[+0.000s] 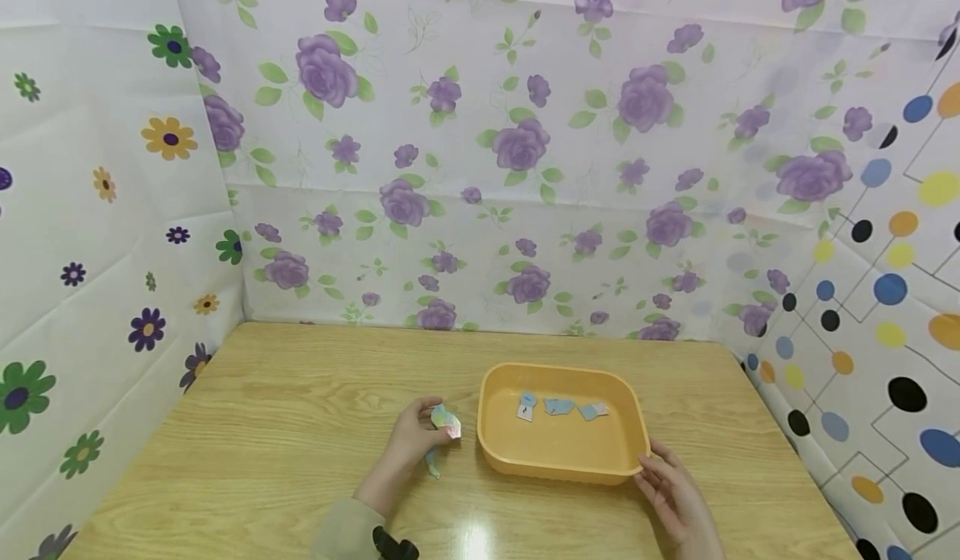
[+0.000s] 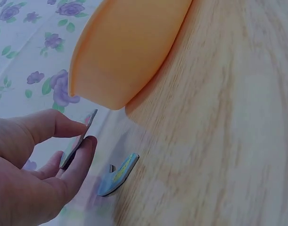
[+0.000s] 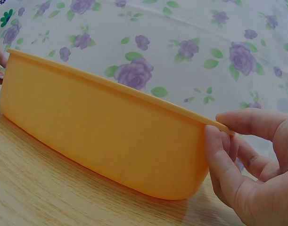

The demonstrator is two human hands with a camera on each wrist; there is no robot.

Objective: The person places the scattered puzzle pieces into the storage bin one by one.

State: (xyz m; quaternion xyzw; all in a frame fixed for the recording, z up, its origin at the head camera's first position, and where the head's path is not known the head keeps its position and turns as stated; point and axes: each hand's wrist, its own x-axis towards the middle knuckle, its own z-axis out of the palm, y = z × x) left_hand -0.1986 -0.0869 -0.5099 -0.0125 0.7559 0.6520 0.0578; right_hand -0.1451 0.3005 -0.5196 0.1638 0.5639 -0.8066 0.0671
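My left hand (image 1: 408,442) pinches a flat, pastel-coloured puzzle piece (image 1: 447,421) between thumb and fingers, just left of the orange plastic bin (image 1: 555,466). In the left wrist view that piece (image 2: 90,119) is seen nearly edge-on. Below the hand, another curved, thin puzzle piece (image 2: 118,177) lies on the table, partly covered by the hand in the head view. At the bin's front right corner, my right hand (image 3: 259,174) grips the rim between thumb and fingers. Several light-blue puzzle pieces (image 1: 558,407) lie in a row on the bin's floor.
The bin stands on a wooden table (image 1: 315,377), right of the middle. Behind the table hangs a cloth with purple roses (image 1: 521,143). Patterned cloths also close off the left and right sides. A dark strap (image 1: 393,545) is around the left wrist.
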